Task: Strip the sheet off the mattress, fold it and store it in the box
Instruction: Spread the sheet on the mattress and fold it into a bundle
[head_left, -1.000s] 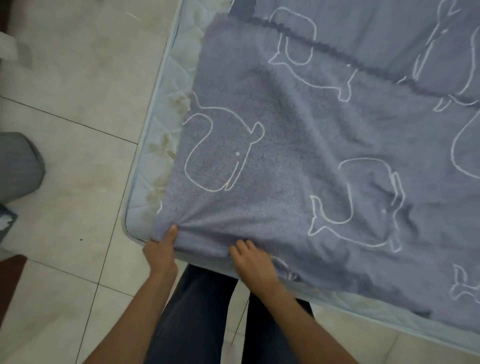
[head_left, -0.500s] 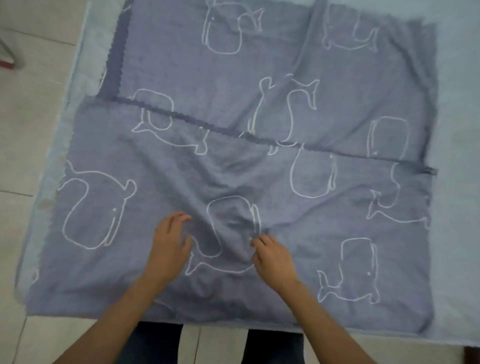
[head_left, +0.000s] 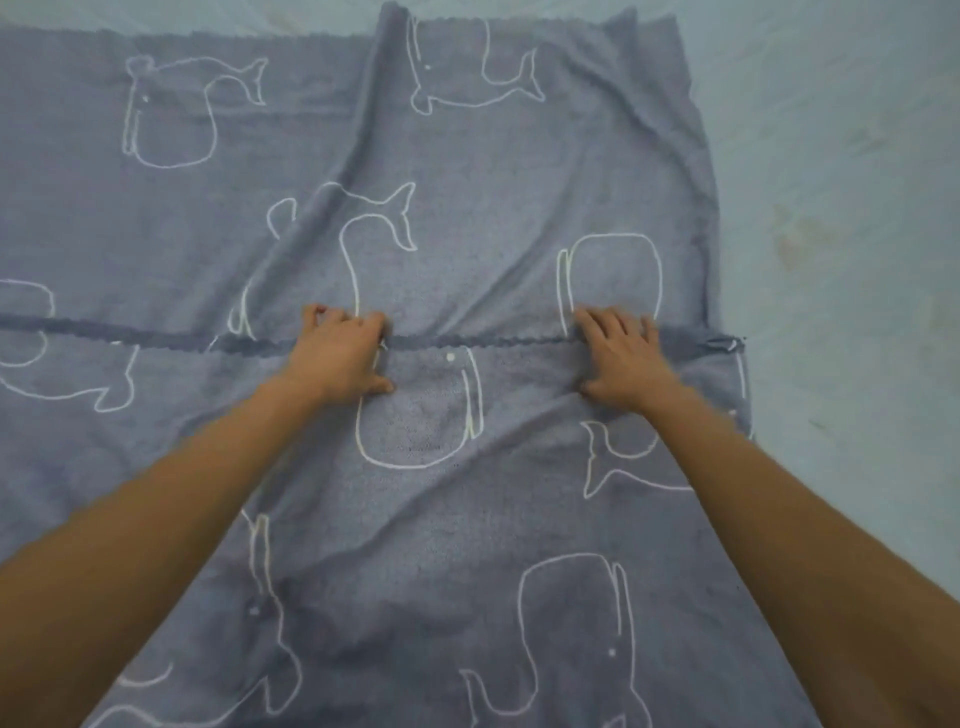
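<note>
Two hands meet the scalloped edge (head_left: 493, 340) of a whale-print sheet (head_left: 467, 519) lying folded on the mattress (head_left: 841, 156): left hand (head_left: 340, 358) grip curled on it, right hand (head_left: 623, 358) flat and unclenched; an uneven pull would likely skew the fold.

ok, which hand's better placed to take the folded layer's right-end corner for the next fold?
Right. The right hand lies on the dark hem of the sheet, just beside that corner. The left hand is mid-hem, farther off, and would probably have to reach across.
</note>
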